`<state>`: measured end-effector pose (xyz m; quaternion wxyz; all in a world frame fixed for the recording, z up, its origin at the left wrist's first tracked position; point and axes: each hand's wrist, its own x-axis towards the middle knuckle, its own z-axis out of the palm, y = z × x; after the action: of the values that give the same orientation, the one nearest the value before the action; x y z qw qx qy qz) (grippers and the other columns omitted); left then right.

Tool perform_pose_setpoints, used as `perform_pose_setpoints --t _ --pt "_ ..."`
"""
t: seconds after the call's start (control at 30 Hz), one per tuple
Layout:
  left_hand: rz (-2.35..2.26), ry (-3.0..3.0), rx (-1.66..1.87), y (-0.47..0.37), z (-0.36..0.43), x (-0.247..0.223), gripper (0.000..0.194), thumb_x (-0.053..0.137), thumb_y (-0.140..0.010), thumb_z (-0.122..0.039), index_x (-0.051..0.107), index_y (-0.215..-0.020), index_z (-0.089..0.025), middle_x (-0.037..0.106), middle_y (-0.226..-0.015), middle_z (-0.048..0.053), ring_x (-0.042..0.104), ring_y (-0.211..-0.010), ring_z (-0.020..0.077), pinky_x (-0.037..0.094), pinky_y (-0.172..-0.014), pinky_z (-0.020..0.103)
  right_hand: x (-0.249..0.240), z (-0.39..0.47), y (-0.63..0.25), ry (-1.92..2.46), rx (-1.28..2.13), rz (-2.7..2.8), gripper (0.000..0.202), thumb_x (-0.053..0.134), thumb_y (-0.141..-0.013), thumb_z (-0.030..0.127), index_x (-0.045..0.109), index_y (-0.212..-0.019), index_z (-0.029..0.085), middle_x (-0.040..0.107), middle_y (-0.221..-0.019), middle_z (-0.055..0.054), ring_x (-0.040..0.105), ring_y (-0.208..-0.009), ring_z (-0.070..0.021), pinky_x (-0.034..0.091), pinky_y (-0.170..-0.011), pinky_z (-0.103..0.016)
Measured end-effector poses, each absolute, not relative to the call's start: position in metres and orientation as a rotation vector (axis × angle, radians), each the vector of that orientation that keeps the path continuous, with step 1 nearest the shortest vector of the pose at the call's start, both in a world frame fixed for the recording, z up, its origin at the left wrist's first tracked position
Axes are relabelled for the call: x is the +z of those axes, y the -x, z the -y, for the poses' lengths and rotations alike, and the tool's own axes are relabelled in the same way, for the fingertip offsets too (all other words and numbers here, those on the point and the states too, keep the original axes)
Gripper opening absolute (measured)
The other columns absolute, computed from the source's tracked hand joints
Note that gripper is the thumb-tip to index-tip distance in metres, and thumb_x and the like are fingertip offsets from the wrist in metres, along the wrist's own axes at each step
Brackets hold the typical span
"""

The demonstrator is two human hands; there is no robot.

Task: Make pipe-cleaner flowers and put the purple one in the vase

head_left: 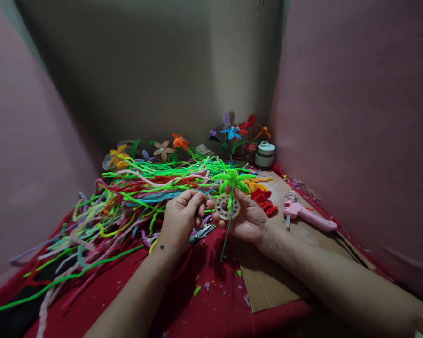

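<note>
My right hand [250,218] holds a bright green pipe-cleaner flower [231,177] upright by its base, its petals spread above the fingers. A thin dark green stem [226,237] hangs down from it below the hand. The same fingers steady a pale round spool [217,206] with a ring of holes, in front of the stem. Just left of the spool, my left hand [185,211] is closed in a pinch, thumb against the forefinger. What lies between those fingertips is too small to make out. Scissors [201,234] lie below and behind my left hand.
A large heap of coloured pipe cleaners [127,202] spreads across the left and middle. A pink glue gun [308,216] rests on cardboard [268,281] at right, near red pipe-cleaner pieces [264,202]. Finished flowers [231,133] and a white-lidded jar [265,154] stand at the back.
</note>
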<state>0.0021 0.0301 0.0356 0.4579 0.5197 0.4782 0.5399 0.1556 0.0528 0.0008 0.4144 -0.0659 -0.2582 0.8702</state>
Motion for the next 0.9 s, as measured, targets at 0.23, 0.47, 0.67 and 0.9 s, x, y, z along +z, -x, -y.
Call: perform_pose_setpoints --t 0.23,0.47,0.67,0.9 --pt "-1.188 -1.295 1.319 -0.002 -0.03 0.035 0.023 0.056 -0.079 -0.036 0.055 -0.071 -0.015 0.047 -0.046 -0.006 0.036 -0.033 0.0034 0.026 -0.032 0.014 -0.005 -0.054 -0.153 0.183 2.115 0.765 0.031 0.067 -0.072 0.041 0.059 -0.095 0.023 0.069 -0.088 -0.004 0.064 -0.069 -0.0192 0.043 -0.052 -0.026" --pt "-1.185 -1.565 1.296 -0.007 -0.027 0.034 0.02 0.055 -0.08 -0.036 0.056 -0.084 -0.017 0.055 -0.058 -0.005 0.049 -0.046 0.0075 0.039 -0.045 0.018 -0.004 -0.05 -0.143 0.375 1.815 0.854 0.025 0.069 -0.071 0.034 0.065 -0.09 0.018 0.063 -0.073 -0.001 0.055 -0.055 -0.0119 0.041 -0.046 -0.022" --pt "-1.627 -2.218 1.113 -0.016 -0.02 0.014 0.019 0.053 -0.081 -0.032 0.052 -0.095 -0.019 0.065 -0.074 0.003 0.063 -0.065 0.0181 0.042 -0.058 0.026 -0.005 -0.044 -0.137 0.489 1.604 0.858 0.017 0.073 -0.069 0.029 0.069 -0.08 0.017 0.054 -0.063 0.003 0.042 -0.052 -0.0068 0.036 -0.048 -0.02" --pt "-1.747 -2.51 0.975 -0.02 -0.022 0.003 0.018 0.035 -0.09 -0.022 0.051 -0.082 -0.018 0.062 -0.066 0.003 0.059 -0.055 0.0155 0.037 -0.053 0.025 -0.009 -0.038 -0.133 0.586 1.476 0.918 0.023 0.071 -0.07 0.035 0.069 -0.088 0.02 0.058 -0.061 0.003 0.045 -0.053 -0.0091 0.034 -0.047 -0.021"
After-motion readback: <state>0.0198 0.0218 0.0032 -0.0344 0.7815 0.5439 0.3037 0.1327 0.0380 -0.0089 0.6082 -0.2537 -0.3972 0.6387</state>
